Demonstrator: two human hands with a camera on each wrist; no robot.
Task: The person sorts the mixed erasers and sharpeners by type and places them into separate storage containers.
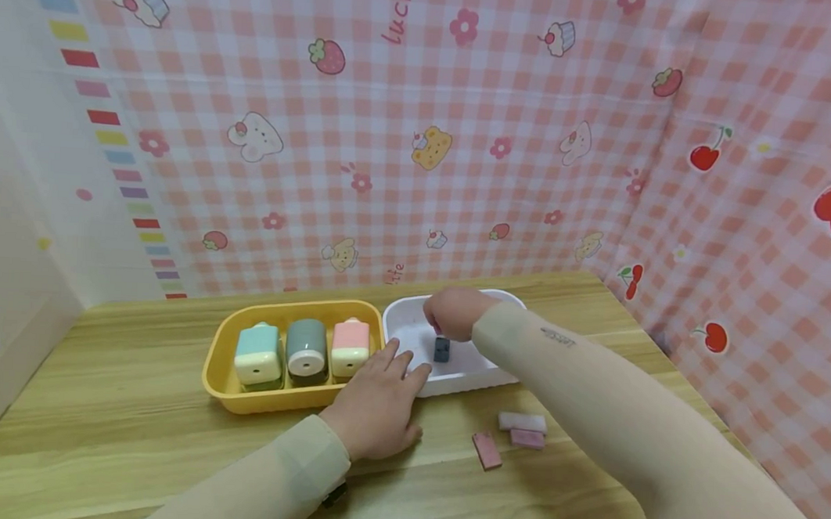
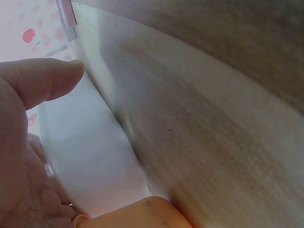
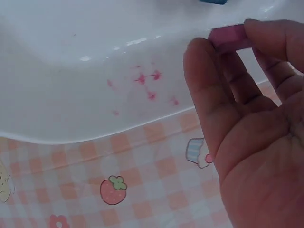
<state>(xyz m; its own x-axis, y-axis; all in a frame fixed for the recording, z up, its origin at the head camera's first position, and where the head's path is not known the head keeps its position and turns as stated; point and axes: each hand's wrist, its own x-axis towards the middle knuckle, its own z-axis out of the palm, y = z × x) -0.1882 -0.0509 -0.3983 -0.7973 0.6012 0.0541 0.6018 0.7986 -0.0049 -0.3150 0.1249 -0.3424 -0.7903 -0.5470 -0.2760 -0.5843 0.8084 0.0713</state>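
Note:
Over the white tray point(image 1: 468, 385), my right hand point(image 1: 458, 313) pinches a small pink eraser point(image 3: 230, 39) between thumb and fingers. A dark grey eraser point(image 1: 442, 349) lies in that tray, just below the hand in the head view. My left hand point(image 1: 380, 403) has its fingers spread at the near rims, where the white tray meets the yellow tray point(image 1: 267, 401). In the yellow tray stand three pencil sharpeners: a blue one point(image 1: 258, 353), a grey one point(image 1: 307, 348) and a pink one point(image 1: 350, 346).
On the wooden table point(image 1: 131, 433), right of the left hand, lie a white eraser point(image 1: 522, 422) and two pink pieces, one apart point(image 1: 486, 450) and one beside the white point(image 1: 527, 439). A dark object point(image 1: 335, 495) shows partly under the left sleeve. Checked cloth point(image 1: 392, 172) hangs behind the trays.

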